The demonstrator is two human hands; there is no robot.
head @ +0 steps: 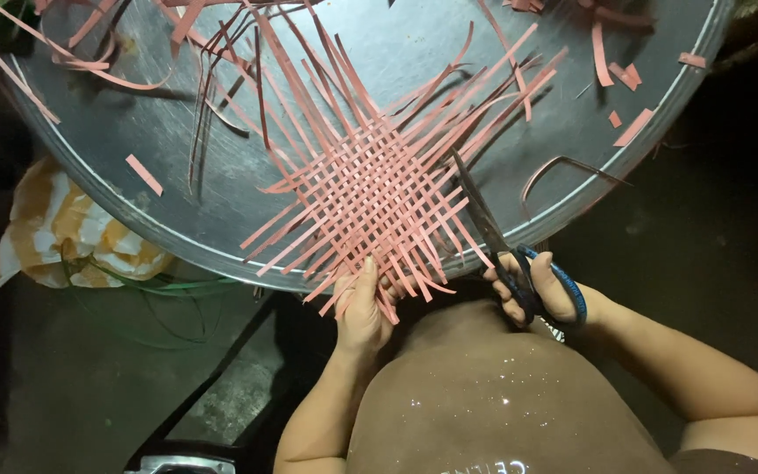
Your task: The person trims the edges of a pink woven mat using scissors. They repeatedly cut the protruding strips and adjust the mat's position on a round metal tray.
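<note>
Hands at work — left hand on woven pink strips, right hand gripping scissors

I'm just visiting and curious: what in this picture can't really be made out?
- Tray: far side cut off by the top edge of the head view.
- Strip ends under the left hand: hidden by the fingers, so the grip is unclear.
- Scissors: handles partly covered by the right hand; the blades look closed, but it is hard to tell.
- Striped cloth: partly under the tray rim.
- Floor: too dark to read.
</note>
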